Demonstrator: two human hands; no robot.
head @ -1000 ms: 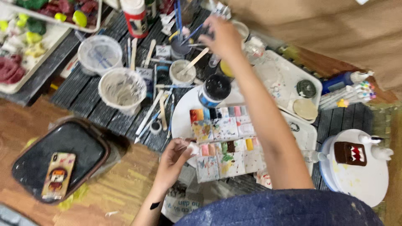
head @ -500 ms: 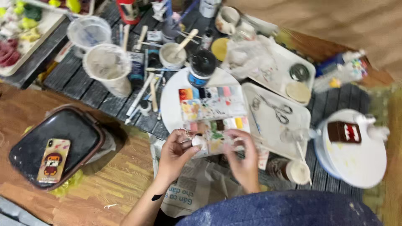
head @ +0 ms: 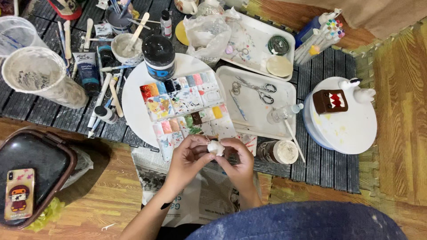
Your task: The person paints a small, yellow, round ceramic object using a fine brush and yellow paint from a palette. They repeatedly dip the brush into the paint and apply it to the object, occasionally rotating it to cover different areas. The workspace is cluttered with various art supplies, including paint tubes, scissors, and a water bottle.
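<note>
My single head view looks steeply down from above, fairly near, facing the paint palette (head: 184,106) just beyond both hands' grip.

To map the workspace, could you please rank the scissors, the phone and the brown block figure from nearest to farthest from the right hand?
From the right hand:
1. Scissors, straight ahead on the white tray.
2. Brown block figure, ahead to the right on the round stand.
3. Phone, far left on the dark tray.

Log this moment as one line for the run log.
left hand: holds small white lump | right hand: pinches same lump | position: over newspaper, below paint palette
</note>
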